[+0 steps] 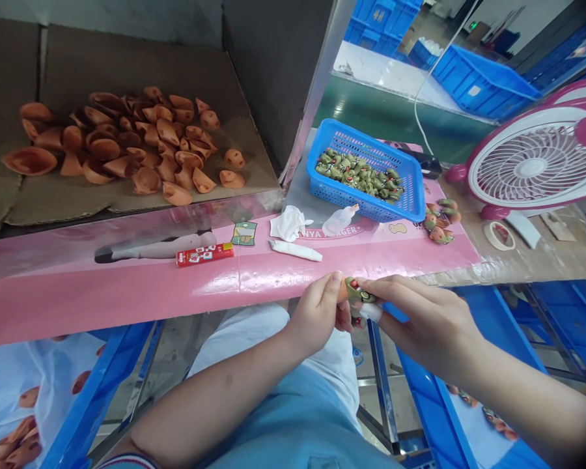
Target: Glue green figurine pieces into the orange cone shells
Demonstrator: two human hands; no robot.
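Note:
My left hand (pixel 316 314) and my right hand (pixel 420 319) meet just below the front edge of a pink board (pixel 127 299). Between their fingertips they pinch a small orange-and-green painted figure (pixel 357 293). One fingertip near it is wrapped in something white (pixel 371 312). Closest to my hands on the board lie a white tube (pixel 295 250) and a red-and-white box (pixel 205 255). A few finished green-and-orange figures (pixel 438 221) sit to the right, beside a blue plastic basket (pixel 366 170) filled with similar green figures.
Many hollow orange pieces (pixel 141 143) lie heaped on cardboard at the left. A white cloth (pixel 288 223), a small plastic bottle (pixel 339 221), a tape roll (pixel 499 235) and a pink-and-white fan (pixel 532 163) stand further back. Blue crates (pixel 478 81) stand beyond, with more below the board.

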